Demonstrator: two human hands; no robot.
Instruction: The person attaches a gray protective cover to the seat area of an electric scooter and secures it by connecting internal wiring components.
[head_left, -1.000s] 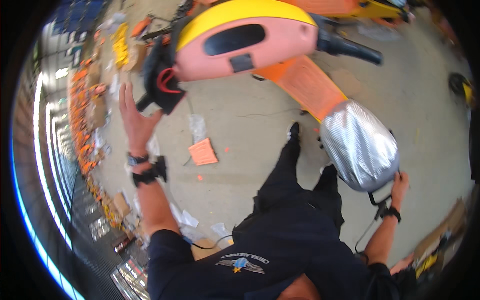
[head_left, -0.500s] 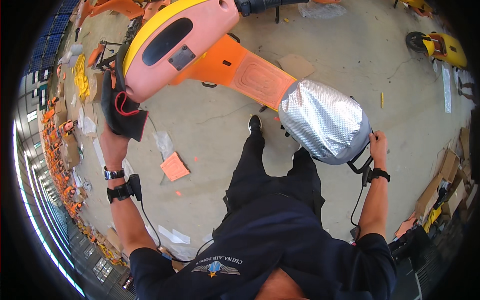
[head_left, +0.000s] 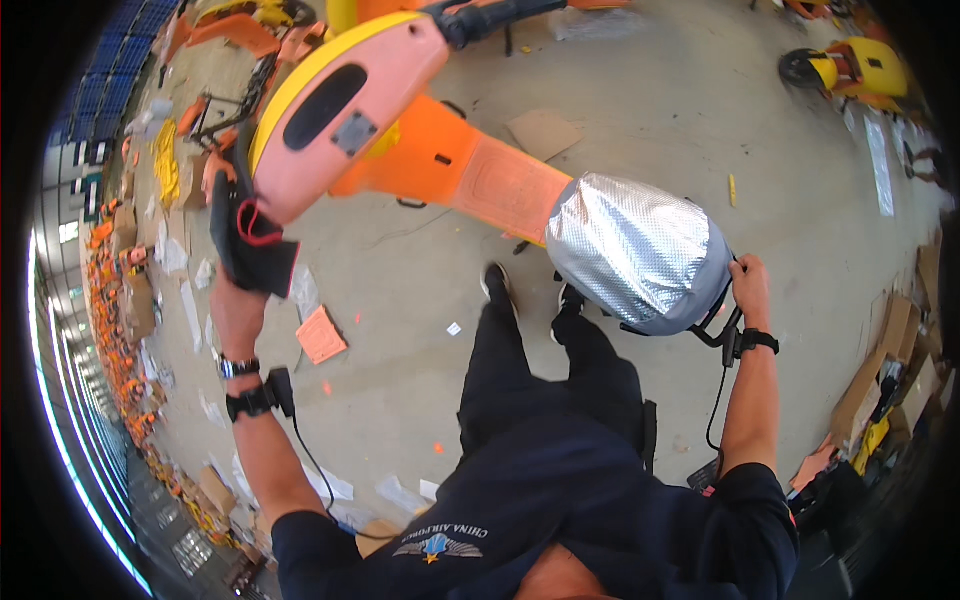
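Note:
An orange, pink and yellow scooter (head_left: 512, 180) stands in front of me, its front end at the left and its seat at the right. My left hand (head_left: 238, 305) reaches into a black handlebar cover (head_left: 225, 235) with red trim, which hides the fingers. Silver quilted sheeting with a grey border covers the seat (head_left: 640, 250). Behind the seat, my right hand (head_left: 750, 285) is closed around the black rear rail (head_left: 712, 335). The other handlebar end (head_left: 500, 18) points away from me at the top.
On the floor lie a pink-orange panel (head_left: 321, 336), a cardboard piece (head_left: 545, 133) and a yellow stick (head_left: 732, 190). Another yellow scooter (head_left: 870, 72) stands far right. Open cartons (head_left: 880, 370) line the right side; many orange parts (head_left: 125, 330) and wrappings crowd the left.
Floor objects and the scooter have shifted left in view, and the front end sits slightly lower. My feet have stepped, the right shoe showing more. Both hands keep their places on the scooter.

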